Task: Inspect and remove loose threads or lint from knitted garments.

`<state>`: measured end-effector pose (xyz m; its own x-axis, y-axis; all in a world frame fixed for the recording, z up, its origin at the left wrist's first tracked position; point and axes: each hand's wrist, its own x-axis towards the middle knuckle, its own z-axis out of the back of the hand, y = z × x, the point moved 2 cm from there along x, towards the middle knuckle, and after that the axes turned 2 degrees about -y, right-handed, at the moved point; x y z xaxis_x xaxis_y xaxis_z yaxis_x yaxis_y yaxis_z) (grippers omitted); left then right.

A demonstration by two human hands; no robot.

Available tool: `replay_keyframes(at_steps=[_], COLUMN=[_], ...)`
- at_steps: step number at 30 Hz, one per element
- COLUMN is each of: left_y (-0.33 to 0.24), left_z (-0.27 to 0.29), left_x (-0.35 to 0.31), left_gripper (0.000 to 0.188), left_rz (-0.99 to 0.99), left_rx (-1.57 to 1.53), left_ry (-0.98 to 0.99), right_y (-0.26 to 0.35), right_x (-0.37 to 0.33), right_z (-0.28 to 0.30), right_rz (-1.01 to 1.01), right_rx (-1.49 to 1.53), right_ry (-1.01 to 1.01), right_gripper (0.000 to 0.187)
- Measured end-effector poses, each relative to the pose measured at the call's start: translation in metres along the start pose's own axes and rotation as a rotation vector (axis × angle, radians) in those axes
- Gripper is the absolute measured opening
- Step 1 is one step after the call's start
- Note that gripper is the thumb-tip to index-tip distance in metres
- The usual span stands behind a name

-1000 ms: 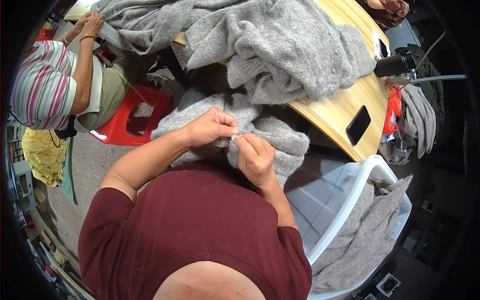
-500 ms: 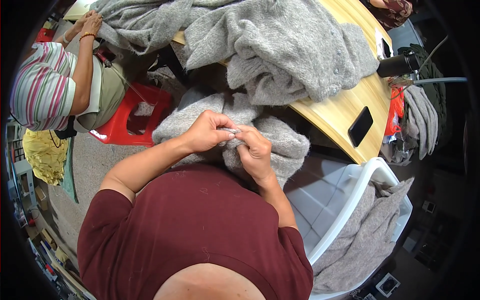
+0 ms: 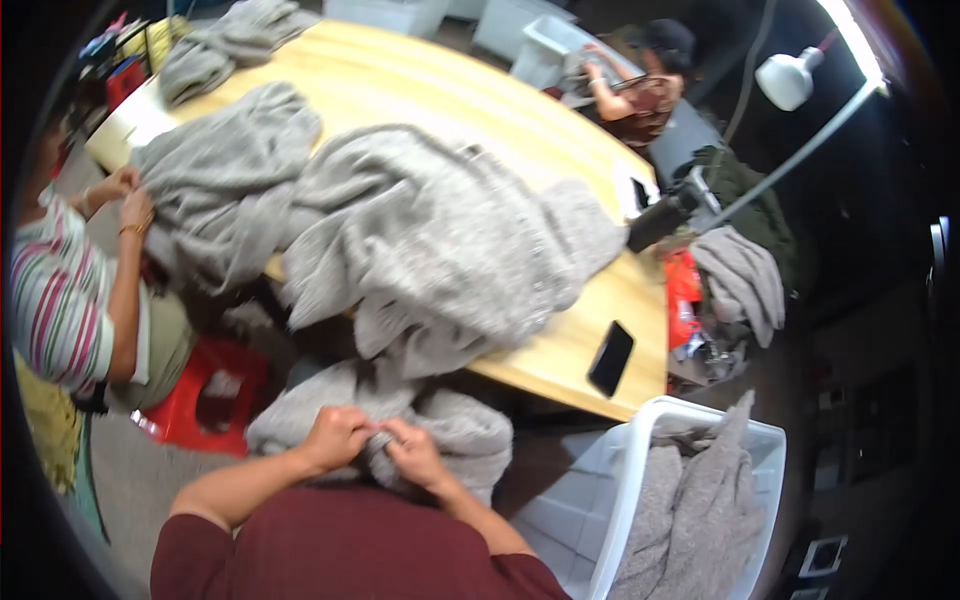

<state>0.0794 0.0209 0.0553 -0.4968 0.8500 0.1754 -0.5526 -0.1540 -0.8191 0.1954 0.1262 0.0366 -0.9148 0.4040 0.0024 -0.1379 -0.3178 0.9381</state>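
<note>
A fuzzy grey knit garment (image 3: pixel 465 435) lies bunched over my lap, partly below the table edge. My left hand (image 3: pixel 340 437) is closed, its thumb and fingers pinching the knit. Right beside it, my right hand (image 3: pixel 413 453) grips the same knit, and the fingertips of both hands nearly meet. Blur hides the exact bit of fabric between the fingers. A large heap of grey knitwear (image 3: pixel 430 240) rests on the table just beyond my hands.
On the wooden table (image 3: pixel 420 85) lie a black phone (image 3: pixel 611 358) and a dark cylinder (image 3: pixel 660 222). At my right stands a pale plastic bin (image 3: pixel 640 470) holding grey knitwear. A co-worker in stripes (image 3: pixel 65 310) handles knitwear at left, by a red stool (image 3: pixel 215 395). Another person (image 3: pixel 645 100) works far right.
The view has tilted up, bringing more of the table, a lamp and the far person into sight. My hands stay together on the grey knit.
</note>
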Motion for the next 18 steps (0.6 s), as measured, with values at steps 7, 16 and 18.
replay_keyframes(at_steps=[7, 16, 18], left_y=[-0.004, -0.002, -0.003], left_z=[-0.006, -0.018, -0.022], left_x=[0.013, 0.017, 0.010], left_gripper=[0.003, 0.004, 0.005], left_rz=[0.012, -0.209, -0.261], left_rx=[-0.093, 0.122, 0.154], left_ry=[0.006, -0.112, -0.134], right_y=[-0.012, -0.025, -0.025], right_x=[-0.002, 0.003, -0.003], right_z=[0.001, -0.004, -0.008], right_rz=[-0.082, -0.138, -0.170], right_rx=[-0.067, 0.016, 0.084], right_ry=[-0.075, -0.221, -0.232], right_gripper=[0.021, 0.016, 0.016])
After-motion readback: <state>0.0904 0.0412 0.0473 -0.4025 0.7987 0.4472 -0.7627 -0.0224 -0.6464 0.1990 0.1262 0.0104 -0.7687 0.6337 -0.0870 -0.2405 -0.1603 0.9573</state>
